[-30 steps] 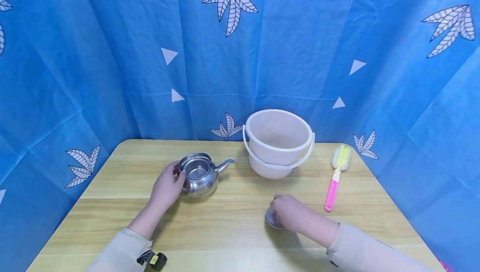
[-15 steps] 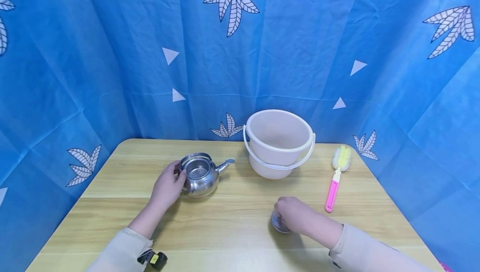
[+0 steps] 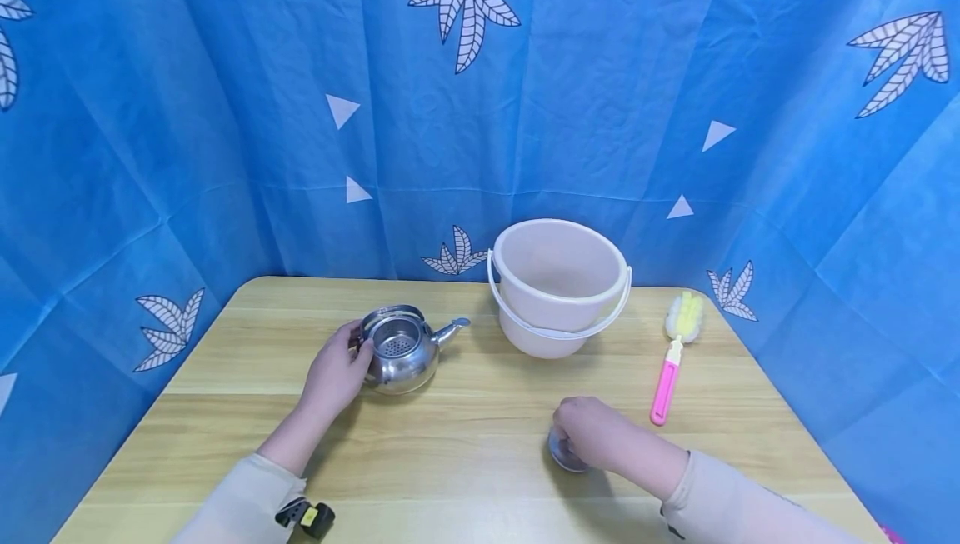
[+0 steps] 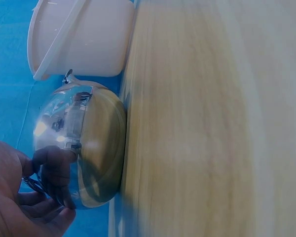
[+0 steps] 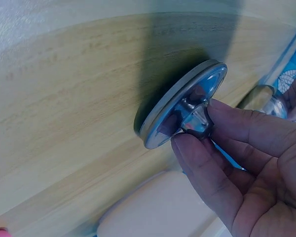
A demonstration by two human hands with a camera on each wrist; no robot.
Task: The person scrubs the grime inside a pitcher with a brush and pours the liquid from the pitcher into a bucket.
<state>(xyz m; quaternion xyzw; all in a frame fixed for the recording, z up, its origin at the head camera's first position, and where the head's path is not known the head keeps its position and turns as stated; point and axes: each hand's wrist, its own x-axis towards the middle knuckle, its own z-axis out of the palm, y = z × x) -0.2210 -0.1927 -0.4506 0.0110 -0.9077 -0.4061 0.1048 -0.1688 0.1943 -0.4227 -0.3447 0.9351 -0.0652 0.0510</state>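
A shiny steel teapot (image 3: 405, 372) stands on the left half of the table, its top uncovered and a perforated strainer (image 3: 395, 346) showing inside. Its spout points right. My left hand (image 3: 335, 371) holds it at the handle side, thumb and fingers curled there, as the left wrist view confirms. Over to the right, my right hand (image 3: 594, 431) pinches the knob (image 5: 198, 122) of a round metal lid (image 5: 163, 123) between thumb and fingers. The lid sits low over the tabletop, with its shadow close by, and the hand covers part of it in the head view.
Behind and between the hands stands a white bucket (image 3: 543, 323) with its handle hanging down in front. A sponge brush (image 3: 664, 386) with a pink grip lies at the right. Blue patterned curtain (image 3: 442, 127) surrounds the wooden table (image 3: 435, 477) on the far sides.
My right hand has shifted a little to the right and nearer to me, carrying the lid. The left hand and the teapot have stayed in place.
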